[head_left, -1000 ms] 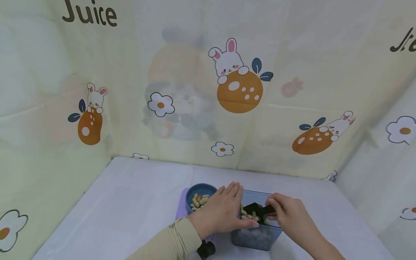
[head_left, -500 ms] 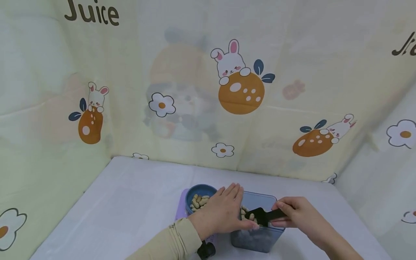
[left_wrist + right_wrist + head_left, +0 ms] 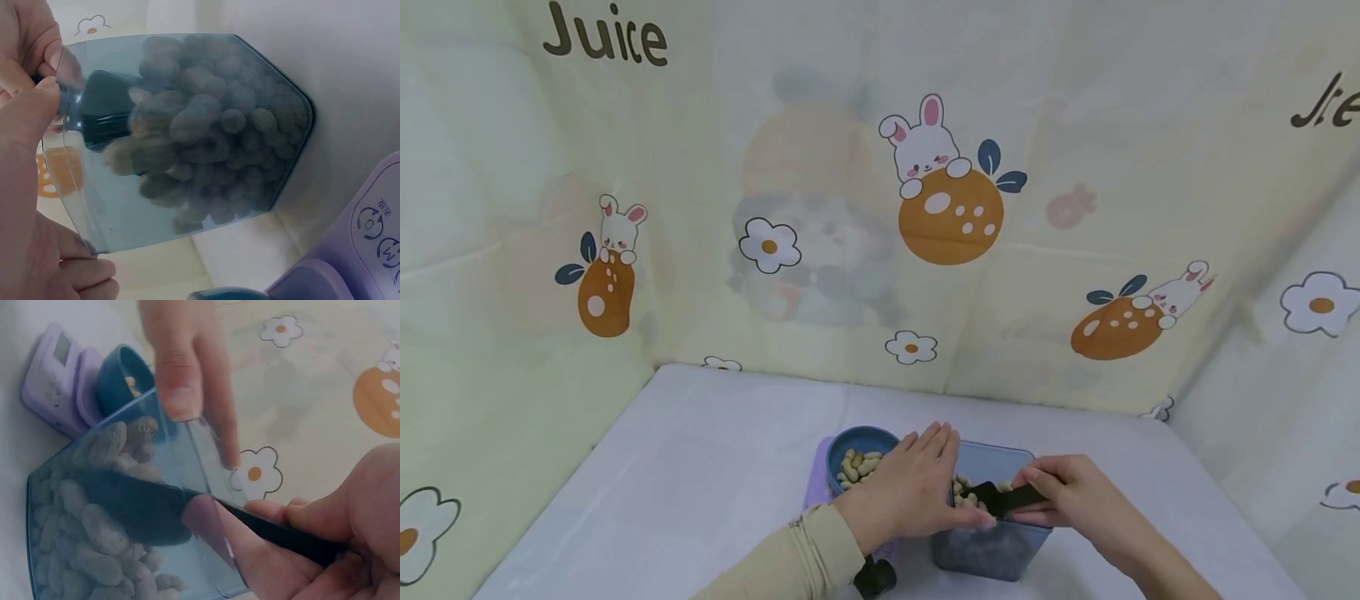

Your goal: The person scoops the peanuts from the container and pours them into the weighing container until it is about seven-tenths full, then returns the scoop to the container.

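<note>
A clear blue-grey plastic container [image 3: 981, 550] holds many peanuts in their shells [image 3: 87, 544]. My left hand [image 3: 910, 483] spans its left rim, thumb over the near wall and the other fingers reaching to the far corner; in the left wrist view the fingertips [image 3: 94, 275] bend over the edge. My right hand [image 3: 1075, 496] grips the handle of a black scoop [image 3: 992, 498]. Through the wall, the scoop's head [image 3: 109, 109] shows inside the container, its front against the peanuts. The right fingers lie close over the right rim.
Left of the container stands a lilac kitchen scale [image 3: 53, 378] with a blue bowl [image 3: 838, 442] on it. Peanuts [image 3: 856, 467] lie in the bowl, and my left forearm partly covers both. A printed curtain [image 3: 820, 350] hangs behind the white-covered table [image 3: 715, 467].
My right hand drew the scoop to the right half a second ago, then came back left, with the scoop now nearer the peanuts again. The left hand has stayed in place on the container.
</note>
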Demonstrator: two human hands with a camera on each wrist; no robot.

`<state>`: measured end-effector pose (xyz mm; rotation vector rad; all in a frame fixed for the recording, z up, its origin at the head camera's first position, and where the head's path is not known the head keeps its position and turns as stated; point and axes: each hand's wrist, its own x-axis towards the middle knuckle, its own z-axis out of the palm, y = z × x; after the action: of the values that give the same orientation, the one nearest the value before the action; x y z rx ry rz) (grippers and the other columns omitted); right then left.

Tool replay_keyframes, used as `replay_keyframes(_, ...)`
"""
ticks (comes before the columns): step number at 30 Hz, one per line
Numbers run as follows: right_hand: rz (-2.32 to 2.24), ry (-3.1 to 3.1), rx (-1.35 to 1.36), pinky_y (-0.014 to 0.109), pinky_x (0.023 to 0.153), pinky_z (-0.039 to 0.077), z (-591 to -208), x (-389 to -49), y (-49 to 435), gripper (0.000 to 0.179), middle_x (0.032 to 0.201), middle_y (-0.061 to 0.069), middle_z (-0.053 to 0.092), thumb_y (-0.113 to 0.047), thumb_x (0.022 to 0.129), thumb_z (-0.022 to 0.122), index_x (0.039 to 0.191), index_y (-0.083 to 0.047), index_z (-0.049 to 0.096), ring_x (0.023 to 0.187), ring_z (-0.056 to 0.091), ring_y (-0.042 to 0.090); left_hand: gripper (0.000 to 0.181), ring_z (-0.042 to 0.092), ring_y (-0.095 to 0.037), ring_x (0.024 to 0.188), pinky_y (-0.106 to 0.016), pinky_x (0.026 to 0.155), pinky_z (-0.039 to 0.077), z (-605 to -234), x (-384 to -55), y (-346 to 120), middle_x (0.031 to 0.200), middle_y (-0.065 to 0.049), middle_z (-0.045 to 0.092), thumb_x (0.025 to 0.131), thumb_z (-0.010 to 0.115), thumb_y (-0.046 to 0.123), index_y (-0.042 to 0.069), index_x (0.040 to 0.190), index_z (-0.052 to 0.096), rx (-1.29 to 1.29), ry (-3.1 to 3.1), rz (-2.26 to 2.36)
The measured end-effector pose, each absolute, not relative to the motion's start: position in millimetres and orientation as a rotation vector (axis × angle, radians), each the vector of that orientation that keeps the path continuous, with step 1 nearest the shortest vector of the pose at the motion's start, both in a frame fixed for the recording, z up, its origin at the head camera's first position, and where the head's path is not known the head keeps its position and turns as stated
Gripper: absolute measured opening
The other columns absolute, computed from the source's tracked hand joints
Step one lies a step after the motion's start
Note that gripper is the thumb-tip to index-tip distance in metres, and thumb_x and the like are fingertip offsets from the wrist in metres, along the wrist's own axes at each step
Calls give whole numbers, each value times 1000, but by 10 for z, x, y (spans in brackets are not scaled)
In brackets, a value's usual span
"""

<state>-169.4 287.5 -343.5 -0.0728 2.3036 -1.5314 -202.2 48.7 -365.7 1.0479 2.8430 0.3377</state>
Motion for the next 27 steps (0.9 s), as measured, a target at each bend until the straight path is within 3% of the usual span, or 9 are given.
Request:
replay_keyframes(9,-1644,2191,-20,36,84,60,-3449,-1658,2969,36,108,15,68,-12,108,38,117,17,58,96,74,24,104,21,-20,153,-40,121,29,-3662,-1999,490,166,-6,22,86,35,84,11,159,21,1060,2838,320)
replay_keyframes(16,-1632,2197,-60,35,84,60,-3443,-1698,2842,37,110,18,68,-13,107,41,118,18,57,97,74,25,104,20,-20,154,-40,121,30,-3669,-2012,484,166,-7,22,86,34,84,10,159,21,1055,2873,312)
replay_keyframes(27,-1804,2033,-34,37,89,58,-3531,-1698,3016,40,114,9,66,-18,107,44,124,17,54,101,73,24,105,22,-20,153,-39,121,31,-3722,-2035,500,165,-6,24,86,35,84,10,159,22,1051,2877,302)
